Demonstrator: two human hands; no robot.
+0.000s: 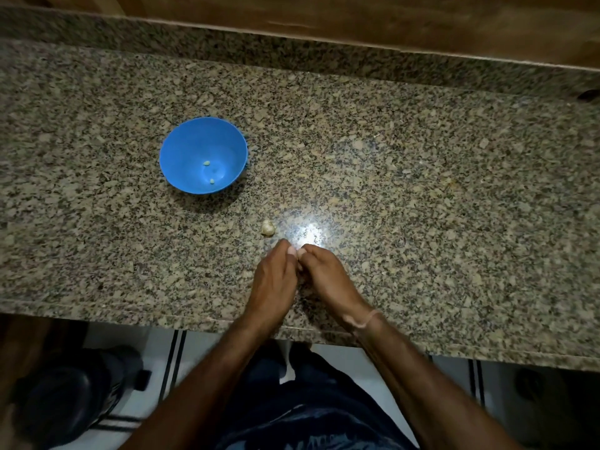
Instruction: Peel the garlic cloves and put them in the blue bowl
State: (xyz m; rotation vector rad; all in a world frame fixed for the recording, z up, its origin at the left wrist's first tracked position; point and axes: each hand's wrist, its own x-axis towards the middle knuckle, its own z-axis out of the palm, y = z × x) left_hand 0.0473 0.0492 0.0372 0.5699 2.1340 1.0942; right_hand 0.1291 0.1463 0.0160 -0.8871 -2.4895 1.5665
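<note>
A blue bowl (181, 147) stands on the speckled granite counter, left of centre, with two small pale peeled cloves (206, 163) lying in its bottom. A small pale garlic piece (268, 228) lies on the counter, just beyond my hands. My left hand (274, 276) and my right hand (323, 274) meet fingertip to fingertip over the counter near its front edge. Their fingers are curled together around something small; the thing itself is hidden between them.
The granite counter (422, 196) runs wide to left and right, with a raised back ledge and wood panelling behind. A bright light glare sits just beyond my hands. Below the front edge are a tiled floor and a dark object at lower left.
</note>
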